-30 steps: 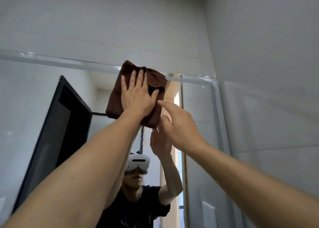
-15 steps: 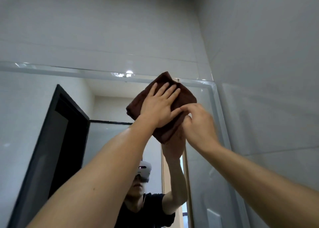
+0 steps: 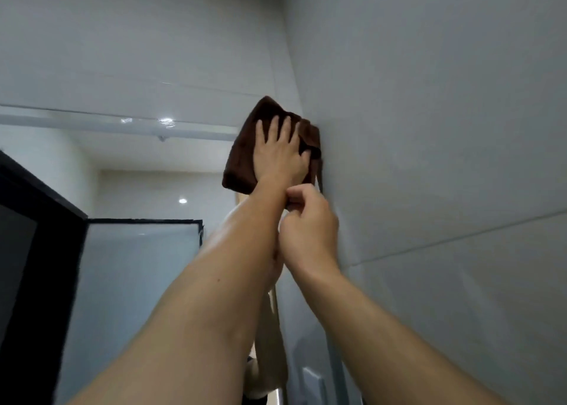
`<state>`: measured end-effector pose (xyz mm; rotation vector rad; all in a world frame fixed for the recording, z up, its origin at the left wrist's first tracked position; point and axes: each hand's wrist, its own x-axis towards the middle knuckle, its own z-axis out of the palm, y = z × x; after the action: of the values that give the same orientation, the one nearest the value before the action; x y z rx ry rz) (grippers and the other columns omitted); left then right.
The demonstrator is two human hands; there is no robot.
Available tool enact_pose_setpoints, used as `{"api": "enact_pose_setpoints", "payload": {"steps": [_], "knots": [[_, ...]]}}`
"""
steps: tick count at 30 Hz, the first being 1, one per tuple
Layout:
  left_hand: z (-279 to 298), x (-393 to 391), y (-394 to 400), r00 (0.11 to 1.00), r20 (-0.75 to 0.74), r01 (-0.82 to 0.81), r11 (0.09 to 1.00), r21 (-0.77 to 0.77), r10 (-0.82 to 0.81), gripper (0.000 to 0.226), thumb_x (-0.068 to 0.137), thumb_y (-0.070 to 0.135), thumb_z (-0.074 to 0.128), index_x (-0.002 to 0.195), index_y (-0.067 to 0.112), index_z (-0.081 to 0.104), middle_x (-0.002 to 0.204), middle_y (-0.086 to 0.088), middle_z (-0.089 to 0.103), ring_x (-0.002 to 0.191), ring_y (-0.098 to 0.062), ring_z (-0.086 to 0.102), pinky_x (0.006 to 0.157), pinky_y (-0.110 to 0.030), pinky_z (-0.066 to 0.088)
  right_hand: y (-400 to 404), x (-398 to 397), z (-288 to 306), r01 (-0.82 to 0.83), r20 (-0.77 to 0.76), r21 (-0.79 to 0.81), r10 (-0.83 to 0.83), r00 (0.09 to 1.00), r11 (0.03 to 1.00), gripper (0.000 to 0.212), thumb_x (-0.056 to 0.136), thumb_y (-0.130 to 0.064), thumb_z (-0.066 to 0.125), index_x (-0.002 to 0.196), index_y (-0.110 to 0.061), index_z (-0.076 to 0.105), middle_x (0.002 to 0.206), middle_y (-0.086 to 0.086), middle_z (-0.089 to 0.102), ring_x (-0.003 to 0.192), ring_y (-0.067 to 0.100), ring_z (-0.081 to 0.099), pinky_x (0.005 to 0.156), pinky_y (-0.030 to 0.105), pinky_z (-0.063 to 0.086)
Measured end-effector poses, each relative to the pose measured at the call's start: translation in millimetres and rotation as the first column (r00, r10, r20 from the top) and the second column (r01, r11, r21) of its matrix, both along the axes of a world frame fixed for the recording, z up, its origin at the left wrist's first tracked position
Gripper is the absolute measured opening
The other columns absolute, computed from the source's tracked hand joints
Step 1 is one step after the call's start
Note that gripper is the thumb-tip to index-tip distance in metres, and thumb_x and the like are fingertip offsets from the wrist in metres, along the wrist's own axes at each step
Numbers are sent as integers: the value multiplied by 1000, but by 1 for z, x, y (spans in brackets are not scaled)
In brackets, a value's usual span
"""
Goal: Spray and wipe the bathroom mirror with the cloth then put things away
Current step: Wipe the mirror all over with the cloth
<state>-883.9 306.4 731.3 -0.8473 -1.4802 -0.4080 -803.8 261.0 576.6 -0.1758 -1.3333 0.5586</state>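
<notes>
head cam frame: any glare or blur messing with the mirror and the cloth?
Head view: small glare spots on the mirror near its top edge, plus a reflected ceiling light lower down; the brown cloth is dark with little texture; the left hand and right hand are mildly soft; wide-angle bending of the wall lines.

Both bare arms reach up and forward from the bottom of the view, the left forearm running from lower left and the right from lower right, so that they meet near the middle. The left hand [image 3: 280, 156] is raised highest, palm flat and away from the camera, its fingers straight, spread and pointing up. The right hand [image 3: 310, 226] sits just below it, close against the left wrist, back toward the camera, with its fingers curled in and the thumb tucked near the fingertips.
</notes>
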Motion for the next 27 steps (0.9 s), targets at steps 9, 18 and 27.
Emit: {"api": "enact_pose_setpoints", "payload": {"steps": [9,18,27], "knots": [[-64,-2,12,997,-73,1,998,-55,-5,68,98,53,20,160,24,15,168,-5,12,155,-29,4,122,-57,-2,28,27,-56,144,12,-75,-143,990,987,36,89,11,44,94,-19,64,106,-2,58,90,12,56,64,13,40],[-285,-11,-41,984,-179,-59,899,-433,-21,66,96,39,17,158,15,18,163,-8,27,155,-30,8,123,-55,8,-7,28,-127,232,318,-47,-206,926,971,30,92,0,49,94,-17,74,104,-1,70,92,10,61,79,19,45],[-207,-40,-73,977,-214,-90,905,-417,-1,73,94,64,18,158,29,20,165,0,25,154,-25,16,124,-54,4,-6,38,-139,335,397,-127,-262,880,934,19,89,-7,53,92,-18,68,104,3,67,94,24,62,74,31,47]]}}
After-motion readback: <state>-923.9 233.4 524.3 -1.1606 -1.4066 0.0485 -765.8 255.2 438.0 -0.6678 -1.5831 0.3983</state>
